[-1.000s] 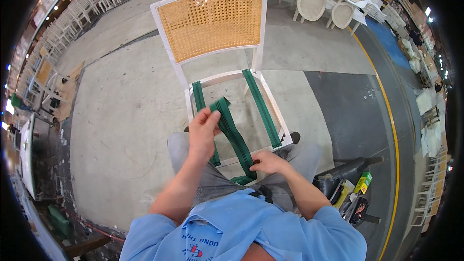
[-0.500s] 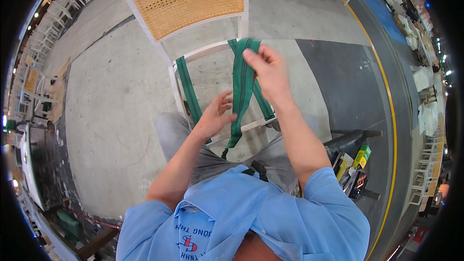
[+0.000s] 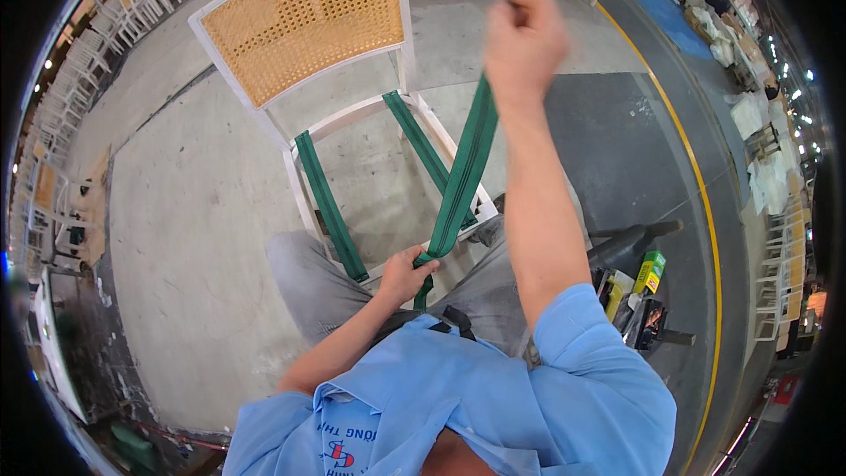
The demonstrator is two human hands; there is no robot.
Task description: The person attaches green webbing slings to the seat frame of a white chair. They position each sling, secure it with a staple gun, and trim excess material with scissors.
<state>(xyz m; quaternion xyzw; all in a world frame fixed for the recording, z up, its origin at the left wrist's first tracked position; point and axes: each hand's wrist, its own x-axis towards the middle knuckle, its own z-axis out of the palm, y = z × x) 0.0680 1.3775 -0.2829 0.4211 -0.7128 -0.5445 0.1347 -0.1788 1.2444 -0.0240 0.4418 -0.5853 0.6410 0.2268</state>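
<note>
A white wooden chair frame (image 3: 345,115) with a woven cane back (image 3: 304,13) stands in front of me, its seat opening toward my knees. Two green straps, a left strap (image 3: 330,203) and a middle strap (image 3: 419,145), run across the opening from rear rail to front rail. My right hand (image 3: 526,40) is raised in a fist around the end of a loose green webbing strap (image 3: 471,159), which stretches taut down to the front rail. There my left hand (image 3: 405,275) pinches its lower part, with a short piece hanging below.
At my right, a low dark bench (image 3: 630,247) bears a green-and-yellow box (image 3: 650,271) and small tools. Rows of white chairs line the far left (image 3: 88,44) and right. A yellow floor line (image 3: 705,203) curves along the right side.
My right hand has risen away to the upper right, drawing the strap out straight. My left hand has moved down and closed on the strap at the front rail.
</note>
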